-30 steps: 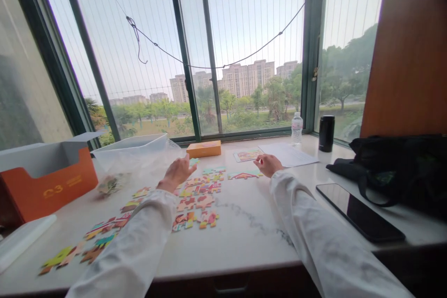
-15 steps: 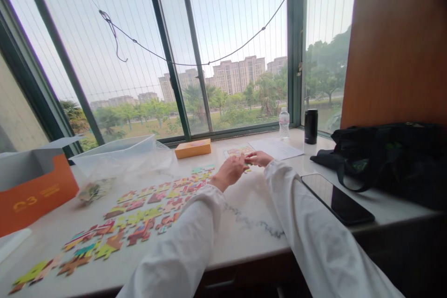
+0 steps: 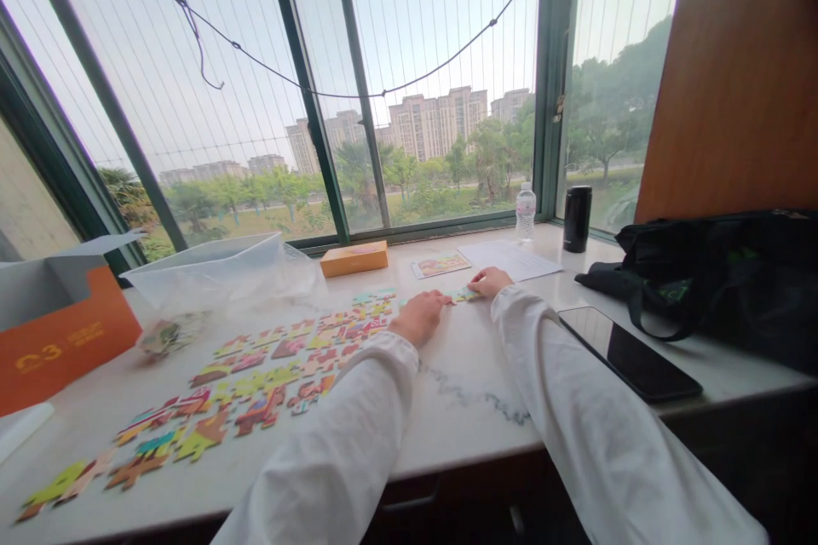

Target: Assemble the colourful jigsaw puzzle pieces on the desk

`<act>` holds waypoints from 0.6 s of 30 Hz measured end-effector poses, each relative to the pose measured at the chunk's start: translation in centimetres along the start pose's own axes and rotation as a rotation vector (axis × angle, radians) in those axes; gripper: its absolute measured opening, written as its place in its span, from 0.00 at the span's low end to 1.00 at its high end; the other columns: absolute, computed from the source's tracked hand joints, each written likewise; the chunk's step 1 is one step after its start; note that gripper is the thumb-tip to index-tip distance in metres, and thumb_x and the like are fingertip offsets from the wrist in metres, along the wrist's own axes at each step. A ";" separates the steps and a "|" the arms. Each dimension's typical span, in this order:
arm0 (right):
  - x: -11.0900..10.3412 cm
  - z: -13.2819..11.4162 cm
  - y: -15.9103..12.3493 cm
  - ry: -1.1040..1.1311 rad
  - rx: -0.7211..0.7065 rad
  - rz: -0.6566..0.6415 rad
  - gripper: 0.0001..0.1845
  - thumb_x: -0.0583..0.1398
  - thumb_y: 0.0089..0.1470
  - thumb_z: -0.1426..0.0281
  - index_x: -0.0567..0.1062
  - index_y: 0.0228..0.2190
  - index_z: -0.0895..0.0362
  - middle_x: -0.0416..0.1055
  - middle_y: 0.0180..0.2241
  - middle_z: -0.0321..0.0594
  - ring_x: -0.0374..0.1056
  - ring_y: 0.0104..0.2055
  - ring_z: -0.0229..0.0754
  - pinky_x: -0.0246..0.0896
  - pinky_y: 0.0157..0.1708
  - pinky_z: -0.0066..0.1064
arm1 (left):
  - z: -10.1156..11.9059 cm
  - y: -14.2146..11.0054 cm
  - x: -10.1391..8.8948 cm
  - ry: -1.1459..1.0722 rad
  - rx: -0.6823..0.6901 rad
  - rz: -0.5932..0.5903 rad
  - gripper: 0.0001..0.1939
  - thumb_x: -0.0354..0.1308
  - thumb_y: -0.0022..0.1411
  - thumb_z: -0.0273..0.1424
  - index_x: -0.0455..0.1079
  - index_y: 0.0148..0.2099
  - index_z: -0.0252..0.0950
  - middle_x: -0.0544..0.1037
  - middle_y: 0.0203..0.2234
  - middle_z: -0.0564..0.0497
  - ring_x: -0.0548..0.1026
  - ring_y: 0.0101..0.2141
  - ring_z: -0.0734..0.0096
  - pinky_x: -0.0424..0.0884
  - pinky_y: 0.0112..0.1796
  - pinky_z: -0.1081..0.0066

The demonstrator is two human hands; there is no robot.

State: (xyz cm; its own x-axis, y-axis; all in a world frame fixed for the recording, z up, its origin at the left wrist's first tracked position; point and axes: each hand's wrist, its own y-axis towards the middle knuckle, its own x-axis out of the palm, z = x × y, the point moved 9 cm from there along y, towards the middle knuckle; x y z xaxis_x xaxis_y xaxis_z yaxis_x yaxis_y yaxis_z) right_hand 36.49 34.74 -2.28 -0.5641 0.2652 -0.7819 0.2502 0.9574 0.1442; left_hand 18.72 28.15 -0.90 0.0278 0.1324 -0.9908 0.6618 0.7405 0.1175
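Puzzle pieces [image 3: 260, 413]: flat, knobbed | right grip [image 3: 492, 282] narrowed, left grip [image 3: 418, 318] curled | holds unclear

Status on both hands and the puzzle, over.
Left hand and right hand at puzzle pieces, grip unclear. More pieces spread leftward. Picture card lies beyond, not in the way.

The puzzle pieces [image 3: 261, 412] show patches of yellow-green, brown, pink, red and teal, some striped in red and white, while the tabletop [image 3: 473, 441] is white with a wavy grey vein. The large box [image 3: 70, 339] is orange outside with yellow lettering and grey inside, the small carton [image 3: 354, 260] is yellow-orange, the picture card [image 3: 442, 264] is multicoloured, and the sleeves [image 3: 332, 451] are plain white. The window frame [image 3: 550, 77] is dark green, the panel [image 3: 734, 85] reddish brown, and the bag [image 3: 722, 281], phone [image 3: 630, 353] and cylinder [image 3: 578, 219] are black.
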 end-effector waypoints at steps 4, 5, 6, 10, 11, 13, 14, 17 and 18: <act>0.2 0.2 -0.2 -0.059 0.027 -0.016 0.13 0.67 0.46 0.59 0.83 0.34 0.52 0.80 0.38 0.39 0.74 0.42 0.43 0.65 0.39 0.26 | 0.1 -0.1 -0.1 0.006 -0.015 -0.018 0.28 0.44 0.63 0.17 0.68 0.60 0.42 0.72 0.55 0.48 0.72 0.53 0.66 0.65 0.56 0.68; 0.3 0.2 -0.1 -0.068 0.022 -0.016 0.14 0.67 0.46 0.58 0.83 0.34 0.52 0.80 0.37 0.40 0.74 0.42 0.43 0.65 0.40 0.26 | 0.2 -0.1 -0.1 0.007 -0.014 -0.021 0.28 0.44 0.63 0.17 0.68 0.60 0.42 0.72 0.55 0.48 0.72 0.53 0.66 0.65 0.56 0.68; 0.4 0.2 -0.1 -0.078 0.015 -0.016 0.15 0.67 0.45 0.58 0.83 0.34 0.53 0.80 0.37 0.40 0.74 0.42 0.43 0.65 0.40 0.26 | 0.2 -0.2 -0.1 0.007 -0.013 -0.022 0.28 0.45 0.62 0.17 0.68 0.60 0.42 0.72 0.55 0.48 0.72 0.53 0.67 0.64 0.56 0.68; 0.6 0.0 0.1 -0.113 -0.030 0.004 0.17 0.67 0.45 0.56 0.82 0.35 0.52 0.79 0.37 0.40 0.73 0.42 0.43 0.65 0.41 0.27 | 0.2 -0.3 -0.2 0.010 -0.015 -0.009 0.27 0.45 0.63 0.18 0.68 0.60 0.41 0.73 0.54 0.48 0.71 0.53 0.66 0.64 0.57 0.68; 0.7 0.0 0.1 -0.121 -0.045 0.011 0.17 0.67 0.45 0.56 0.82 0.35 0.52 0.79 0.38 0.40 0.73 0.42 0.43 0.65 0.41 0.27 | 0.2 -0.3 -0.2 0.010 -0.017 -0.004 0.27 0.45 0.63 0.18 0.68 0.60 0.41 0.73 0.54 0.48 0.71 0.53 0.66 0.65 0.56 0.68; 0.7 -0.2 0.1 -0.135 -0.072 0.024 0.16 0.66 0.46 0.56 0.82 0.35 0.52 0.79 0.38 0.39 0.73 0.42 0.42 0.64 0.42 0.27 | 0.1 -0.3 -0.2 0.008 -0.021 -0.001 0.26 0.46 0.63 0.19 0.68 0.60 0.42 0.73 0.54 0.48 0.71 0.53 0.66 0.65 0.56 0.67; 0.7 -0.4 0.1 -0.142 -0.084 0.027 0.16 0.66 0.46 0.56 0.82 0.35 0.52 0.79 0.38 0.39 0.73 0.42 0.42 0.64 0.41 0.27 | 0.1 -0.3 -0.2 0.008 -0.021 -0.001 0.26 0.46 0.63 0.19 0.68 0.60 0.42 0.73 0.54 0.48 0.72 0.52 0.66 0.65 0.56 0.67; 0.8 -0.6 0.0 -0.162 -0.103 0.021 0.16 0.66 0.47 0.56 0.81 0.35 0.52 0.79 0.38 0.39 0.73 0.41 0.41 0.64 0.40 0.27 | 0.0 -0.2 -0.2 0.011 -0.022 -0.007 0.26 0.46 0.63 0.19 0.67 0.60 0.43 0.73 0.54 0.48 0.72 0.52 0.65 0.67 0.55 0.66; 0.8 -0.7 0.0 -0.173 -0.108 0.015 0.16 0.66 0.47 0.56 0.81 0.35 0.52 0.78 0.38 0.38 0.73 0.41 0.41 0.64 0.40 0.27 | 0.0 -0.2 -0.2 0.013 -0.022 -0.009 0.26 0.46 0.63 0.19 0.67 0.60 0.43 0.73 0.54 0.48 0.72 0.52 0.64 0.67 0.54 0.66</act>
State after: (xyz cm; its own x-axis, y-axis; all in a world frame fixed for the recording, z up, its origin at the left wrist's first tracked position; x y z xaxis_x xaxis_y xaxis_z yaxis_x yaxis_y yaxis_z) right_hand 35.48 35.03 -2.52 -0.4150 0.2650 -0.8704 0.1669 0.9626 0.2135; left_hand 18.58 27.95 -0.76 0.0117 0.1338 -0.9909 0.6452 0.7561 0.1098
